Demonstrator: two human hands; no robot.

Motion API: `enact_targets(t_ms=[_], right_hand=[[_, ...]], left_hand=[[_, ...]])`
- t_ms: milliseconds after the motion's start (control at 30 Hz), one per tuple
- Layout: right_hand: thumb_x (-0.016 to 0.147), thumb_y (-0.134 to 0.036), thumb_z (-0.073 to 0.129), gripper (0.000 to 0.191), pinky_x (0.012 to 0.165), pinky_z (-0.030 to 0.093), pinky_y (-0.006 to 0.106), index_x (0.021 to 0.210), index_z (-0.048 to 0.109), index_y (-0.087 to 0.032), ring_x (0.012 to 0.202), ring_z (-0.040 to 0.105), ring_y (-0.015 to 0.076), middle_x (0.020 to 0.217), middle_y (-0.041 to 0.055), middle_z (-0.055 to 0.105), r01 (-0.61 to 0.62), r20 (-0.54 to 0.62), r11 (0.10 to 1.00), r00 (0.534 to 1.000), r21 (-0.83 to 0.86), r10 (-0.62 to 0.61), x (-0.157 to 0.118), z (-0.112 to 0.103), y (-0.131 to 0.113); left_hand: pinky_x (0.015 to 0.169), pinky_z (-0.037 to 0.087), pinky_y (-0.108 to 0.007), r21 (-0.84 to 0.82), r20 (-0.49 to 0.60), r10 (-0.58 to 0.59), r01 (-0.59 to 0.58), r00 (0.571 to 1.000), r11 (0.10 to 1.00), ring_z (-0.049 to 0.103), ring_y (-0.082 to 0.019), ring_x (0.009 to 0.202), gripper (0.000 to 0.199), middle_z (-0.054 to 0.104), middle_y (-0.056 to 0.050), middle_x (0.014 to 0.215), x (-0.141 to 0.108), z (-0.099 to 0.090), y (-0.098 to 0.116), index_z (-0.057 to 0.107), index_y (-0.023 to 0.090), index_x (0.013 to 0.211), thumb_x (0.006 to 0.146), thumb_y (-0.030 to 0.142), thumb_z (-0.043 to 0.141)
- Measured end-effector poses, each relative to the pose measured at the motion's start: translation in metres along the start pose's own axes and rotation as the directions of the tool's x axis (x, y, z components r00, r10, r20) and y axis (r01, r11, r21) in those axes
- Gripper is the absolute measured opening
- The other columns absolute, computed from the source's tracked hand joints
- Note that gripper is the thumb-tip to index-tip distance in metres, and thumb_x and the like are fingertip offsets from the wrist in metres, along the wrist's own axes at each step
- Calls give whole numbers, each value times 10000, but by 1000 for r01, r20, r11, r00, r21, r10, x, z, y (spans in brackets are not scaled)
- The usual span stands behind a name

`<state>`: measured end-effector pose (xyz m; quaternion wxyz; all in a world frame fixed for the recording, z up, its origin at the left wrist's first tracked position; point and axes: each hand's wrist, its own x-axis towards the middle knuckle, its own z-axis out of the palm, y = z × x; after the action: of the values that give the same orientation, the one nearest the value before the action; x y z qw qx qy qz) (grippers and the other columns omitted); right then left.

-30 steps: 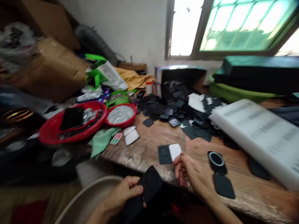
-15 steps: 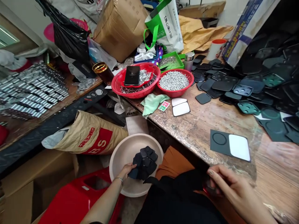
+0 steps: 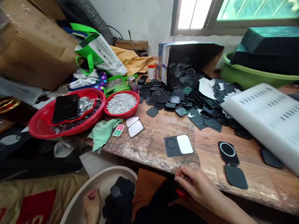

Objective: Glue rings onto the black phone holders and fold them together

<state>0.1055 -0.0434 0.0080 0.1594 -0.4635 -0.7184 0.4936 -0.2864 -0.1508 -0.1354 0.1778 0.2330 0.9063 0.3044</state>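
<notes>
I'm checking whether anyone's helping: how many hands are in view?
2: the left hand at the beige basin, the right hand at the near edge of the table. Others could be hidden.

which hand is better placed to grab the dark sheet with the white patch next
The right hand, probably: it is at the near edge of the table, close to the dark sheet. The left hand is down at the basin, farther away. Whether the right is free is hard to tell.
</notes>
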Motion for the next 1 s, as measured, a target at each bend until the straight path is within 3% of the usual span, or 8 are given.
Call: enact_targets(t_ms=[133, 233, 300, 367, 467, 667, 833, 1000], right_hand=[[851, -231, 516, 107, 558, 372, 239, 770, 576, -195, 621, 516, 139, 673, -4, 574, 6, -145, 1000, 989, 29, -1, 2, -30, 8], [799, -191, 538, 58, 574, 382, 245, 766, 586, -185, 627, 513, 139, 682, -3, 563, -1, -245, 1000, 969, 11, 4, 18, -48, 17], [768, -175, 560, 43, 608, 388, 258, 792, 596, -178, 662, 522, 147, 730, 7, 574, -9, -304, 996, 952, -86, -17, 33, -55, 21], [747, -155, 578, 90, 642, 397, 270, 832, 600, -174, 711, 533, 158, 799, 22, 582, -12, -341, 984, 939, -175, -49, 45, -55, 24], [739, -120, 590, 170, 697, 430, 289, 903, 596, -166, 800, 553, 175, 902, 49, 582, 29, -370, 980, 923, -197, -102, 52, -48, 31], [784, -99, 579, 312, 868, 458, 371, 1089, 589, -163, 1002, 549, 223, 1078, 101, 571, 138, -435, 982, 882, -131, -182, 48, -33, 45], [845, -128, 548, 302, 901, 458, 396, 1133, 617, -188, 1051, 540, 235, 1123, 114, 597, 274, -571, 948, 758, -160, -315, 52, -35, 35], [800, -120, 614, 143, 693, 481, 273, 902, 697, -177, 761, 612, 167, 813, 38, 683, 168, -525, 985, 843, 49, -118, 54, -45, 19]], left_hand=[[705, 433, -317, -20, -245, 303, -317, 921, 948, 546, -193, 721, 232, 546, 20, 764, 1, -15, 99, 541, 221, 875, 774, 419, 606], [736, 436, -301, -96, 163, 695, -690, 700, 718, 543, -184, 753, 227, 564, -13, 823, -39, -1, 188, 591, 207, 867, 803, 424, 603], [768, 448, -311, -185, 427, 763, -779, 486, 599, 551, -199, 830, 233, 570, -43, 911, -70, 23, 236, 617, 202, 955, 810, 384, 619], [873, 428, -368, -188, 484, 786, -832, 385, 523, 522, -245, 980, 383, 552, -79, 1041, -93, 51, 268, 592, 206, 1106, 759, 332, 692], [946, 371, -429, -126, 525, 774, -866, 355, 483, 445, -301, 1095, 586, 498, -108, 1140, -106, 84, 291, 559, 186, 1150, 624, 288, 798], [844, 398, -365, -209, 621, 638, -689, 455, 694, 507, -236, 905, 332, 551, -21, 870, -99, 97, 299, 537, 189, 830, 586, 221, 760], [717, 456, -273, -425, 770, 561, -413, 302, 806, 594, -180, 766, 286, 651, -30, 829, -109, 94, 297, 605, 142, 952, 738, 323, 663], [723, 445, -250, -525, 809, 527, -81, 259, 847, 590, -173, 761, 315, 677, -32, 821, -122, 90, 296, 679, 139, 922, 707, 361, 739]])
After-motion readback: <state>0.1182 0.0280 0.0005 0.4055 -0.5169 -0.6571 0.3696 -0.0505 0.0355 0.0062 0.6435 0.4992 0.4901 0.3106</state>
